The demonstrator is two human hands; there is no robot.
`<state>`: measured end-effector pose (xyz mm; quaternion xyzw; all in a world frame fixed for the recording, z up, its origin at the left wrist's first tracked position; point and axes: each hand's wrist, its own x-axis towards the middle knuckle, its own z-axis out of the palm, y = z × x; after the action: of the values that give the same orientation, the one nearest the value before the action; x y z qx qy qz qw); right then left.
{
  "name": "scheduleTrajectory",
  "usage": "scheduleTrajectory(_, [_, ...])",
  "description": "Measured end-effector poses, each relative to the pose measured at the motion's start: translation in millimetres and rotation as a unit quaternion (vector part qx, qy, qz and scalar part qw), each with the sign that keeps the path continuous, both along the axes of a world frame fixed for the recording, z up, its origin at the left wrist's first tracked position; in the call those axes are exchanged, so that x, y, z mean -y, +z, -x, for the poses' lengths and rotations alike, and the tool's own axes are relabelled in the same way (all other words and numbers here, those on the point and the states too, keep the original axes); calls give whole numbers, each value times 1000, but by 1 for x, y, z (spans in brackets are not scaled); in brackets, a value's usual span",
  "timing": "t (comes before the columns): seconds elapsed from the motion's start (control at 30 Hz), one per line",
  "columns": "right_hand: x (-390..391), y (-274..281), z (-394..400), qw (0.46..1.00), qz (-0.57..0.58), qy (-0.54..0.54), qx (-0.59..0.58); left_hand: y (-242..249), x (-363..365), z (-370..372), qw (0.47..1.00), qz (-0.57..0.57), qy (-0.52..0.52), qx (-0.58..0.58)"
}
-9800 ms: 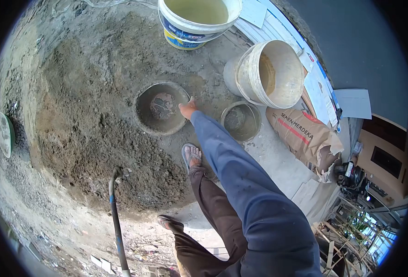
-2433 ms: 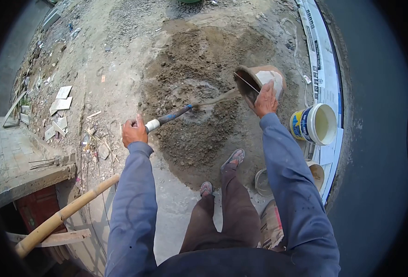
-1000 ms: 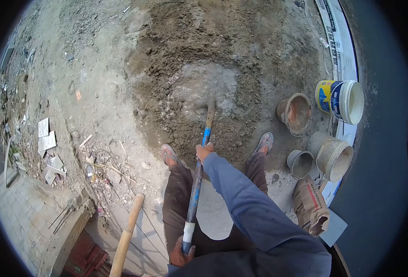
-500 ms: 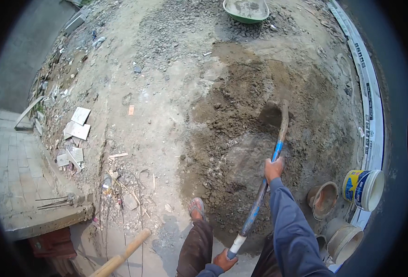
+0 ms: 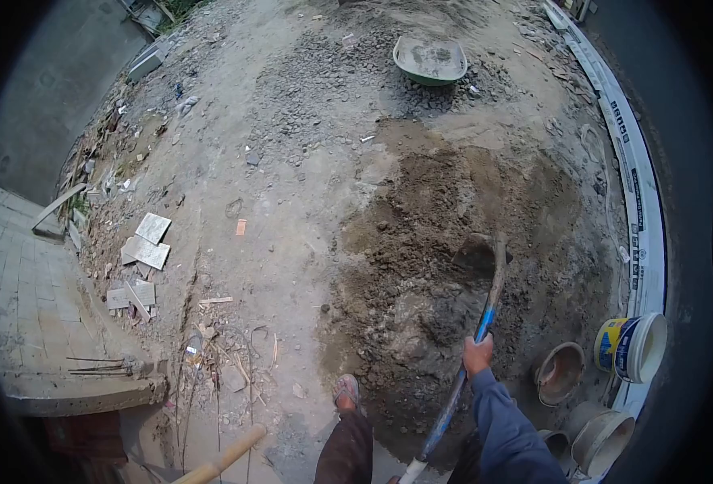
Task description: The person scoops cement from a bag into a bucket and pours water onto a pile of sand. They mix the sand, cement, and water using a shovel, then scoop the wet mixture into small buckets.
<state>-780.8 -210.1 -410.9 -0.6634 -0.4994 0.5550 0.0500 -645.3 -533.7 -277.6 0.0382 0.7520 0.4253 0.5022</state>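
My right hand [image 5: 477, 355] is wrapped around the blue-marked wooden handle of a hoe [image 5: 453, 399], about midway along it. At the bottom edge, a sliver of my left hand [image 5: 393, 480] shows by the handle's white lower end; most of it is cut off by the frame. The dark hoe blade [image 5: 475, 253] rests against a brown, damp sand-like mix [image 5: 421, 218], its edge partly hidden in it. A greyer wet patch [image 5: 417, 310] lies nearer to me, left of the handle.
A wheelbarrow [image 5: 430, 60] stands on gravel [image 5: 316, 89] ahead. Buckets, including a yellow-and-blue labelled one [image 5: 632, 347] and a brown one [image 5: 560, 373], sit at right. Broken tiles [image 5: 148, 242] and wire debris [image 5: 227, 355] lie left. A wooden pole [image 5: 227, 456] juts in at lower left.
The view has tilted upward, so the ground and buckets sit lower and more of the wheelbarrow shows. My left hand has slipped mostly out of frame. My right hand keeps its hold on the handle.
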Motion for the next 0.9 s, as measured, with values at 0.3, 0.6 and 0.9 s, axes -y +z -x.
scheduleTrajectory(0.3, [18,-147,-27,963,-100,143,207,-60,13,-21,957,235,-152,81])
scheduleTrajectory(0.6, [73,-69,-55,988,-84,103,76,-59,84,-102,974,155,22,165])
scheduleTrajectory(0.9, [-4,-112,76,961,-132,201,137,-117,-7,-45,984,142,50,91])
